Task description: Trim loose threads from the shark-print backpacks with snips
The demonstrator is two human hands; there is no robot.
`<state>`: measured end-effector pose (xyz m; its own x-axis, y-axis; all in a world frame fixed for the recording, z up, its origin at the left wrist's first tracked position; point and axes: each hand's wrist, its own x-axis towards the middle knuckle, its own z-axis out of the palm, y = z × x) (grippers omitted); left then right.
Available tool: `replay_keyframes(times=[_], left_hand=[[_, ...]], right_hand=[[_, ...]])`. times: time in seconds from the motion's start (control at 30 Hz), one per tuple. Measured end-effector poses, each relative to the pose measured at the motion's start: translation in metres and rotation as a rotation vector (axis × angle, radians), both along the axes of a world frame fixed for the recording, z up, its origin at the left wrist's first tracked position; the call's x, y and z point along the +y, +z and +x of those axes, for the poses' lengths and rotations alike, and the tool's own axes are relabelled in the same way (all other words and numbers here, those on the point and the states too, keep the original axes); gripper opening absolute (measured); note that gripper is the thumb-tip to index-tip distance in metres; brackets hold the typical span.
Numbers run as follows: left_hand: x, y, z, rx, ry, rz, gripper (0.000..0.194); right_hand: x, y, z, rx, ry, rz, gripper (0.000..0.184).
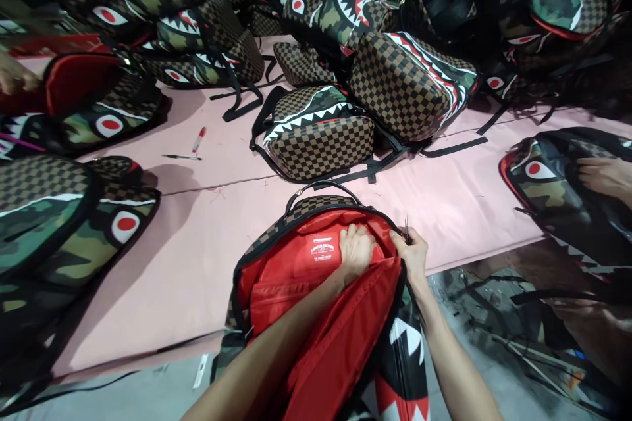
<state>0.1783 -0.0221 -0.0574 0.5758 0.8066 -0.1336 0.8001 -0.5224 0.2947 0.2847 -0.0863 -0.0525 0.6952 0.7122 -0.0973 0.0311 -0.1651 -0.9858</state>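
Pink table [133, 276] — grey, littered floor [168, 388] below

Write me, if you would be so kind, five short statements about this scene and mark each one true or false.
1. The left-hand grip is inside the open shark-print backpack. True.
2. The lining is blue. False: it is red.
3. The right-hand grip is on the carrying handle. False: it is at the edge of the backpack's opening.
4. The black pen lies on the pink table covering. True.
5. The printed label is green. False: it is red with white lettering.
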Motion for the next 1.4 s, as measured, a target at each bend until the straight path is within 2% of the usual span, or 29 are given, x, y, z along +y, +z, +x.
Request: replay_keyframes(times=[0.13, 0.3, 0.4, 0.53, 0.7, 0.93, 1.03, 1.1, 1.2, 1.23, 1.33, 1.4], left_hand=[[0.004, -0.001, 0.005, -0.01, -0.026, 0.035, 0.021], [0.002, -0.006, 0.003, -0.013, -0.12, 0.167, 0.016], [-0.002, -0.01, -0.005, -0.073, -0.084, 0.205, 0.017], [-0.005, -0.018, -0.016, -0.19, -0.035, 0.18, 0.012], [-0.004, -0.021, -0.018, -0.219, 0.018, 0.147, 0.013], [-0.002, -0.021, -0.009, -0.119, -0.07, 0.155, 0.016], [-0.001, -0.019, -0.007, -0.09, -0.093, 0.158, 0.019], [-0.001, -0.018, -0.006, -0.085, -0.096, 0.154, 0.016], [0.0, -0.019, -0.007, -0.092, -0.076, 0.138, 0.014], [0.0, -0.021, -0.008, -0.102, -0.062, 0.13, 0.015], [0.001, -0.025, -0.01, -0.157, -0.02, 0.086, 0.014], [0.001, -0.026, -0.011, -0.2, -0.006, 0.058, 0.012]], right_hand=[[0.001, -0.001, -0.001, 0.023, -0.003, -0.011, 0.022], [-0.001, -0.003, -0.001, 0.018, -0.001, -0.016, 0.023], [-0.003, -0.004, 0.002, -0.015, 0.019, -0.009, 0.023], [-0.003, -0.006, 0.006, -0.033, 0.039, -0.015, 0.023], [0.0, -0.006, 0.006, -0.035, 0.039, -0.037, 0.023], [0.002, -0.003, -0.002, -0.043, 0.034, -0.038, 0.023], [-0.001, -0.001, -0.001, -0.097, 0.075, -0.059, 0.026], [-0.006, 0.004, 0.004, -0.219, 0.112, -0.087, 0.032], [-0.02, 0.018, 0.013, -0.56, 0.181, -0.142, 0.047], [-0.024, 0.023, 0.015, -0.687, 0.222, -0.151, 0.045], [-0.033, 0.036, 0.02, -1.021, 0.406, -0.11, 0.022], [-0.034, 0.04, 0.02, -1.235, 0.5, -0.094, 0.019]])
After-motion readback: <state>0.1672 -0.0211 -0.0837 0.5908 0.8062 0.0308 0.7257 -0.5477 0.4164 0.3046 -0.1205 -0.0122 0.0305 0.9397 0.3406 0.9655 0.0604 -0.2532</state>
